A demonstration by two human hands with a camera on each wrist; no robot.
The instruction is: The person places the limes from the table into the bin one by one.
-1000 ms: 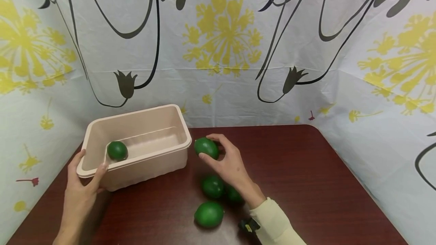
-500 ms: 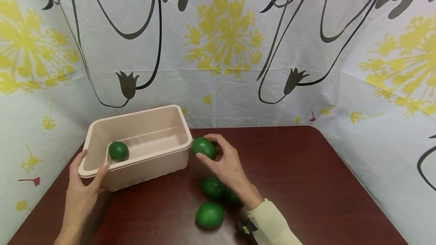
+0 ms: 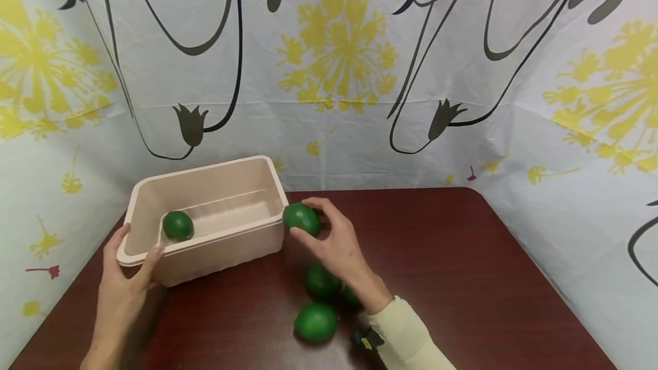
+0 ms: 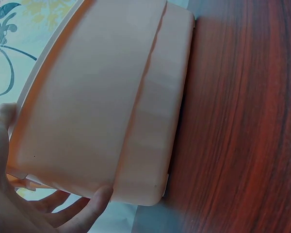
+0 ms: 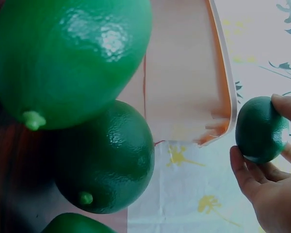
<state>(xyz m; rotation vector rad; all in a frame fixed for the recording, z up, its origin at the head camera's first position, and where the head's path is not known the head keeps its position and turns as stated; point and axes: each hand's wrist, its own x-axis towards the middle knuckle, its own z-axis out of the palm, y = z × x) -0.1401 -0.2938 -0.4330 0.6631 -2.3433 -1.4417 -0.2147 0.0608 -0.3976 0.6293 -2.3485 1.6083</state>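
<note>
Your right grip (image 3: 336,244) pinches one green fruit (image 3: 301,218), thumb and fingers parted to its width, near the right end of the beige bin (image 3: 226,254) (a second fruit (image 3: 177,225) lies inside), while your left grip (image 3: 122,287) holds the left end.

No readable text, labels, brands or numbers.

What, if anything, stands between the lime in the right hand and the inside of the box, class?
The end wall of the box does: the right hand holds the lime just outside it. Over its top, nothing visible blocks the way. The left hand and another lime are at the opposite end.
</note>
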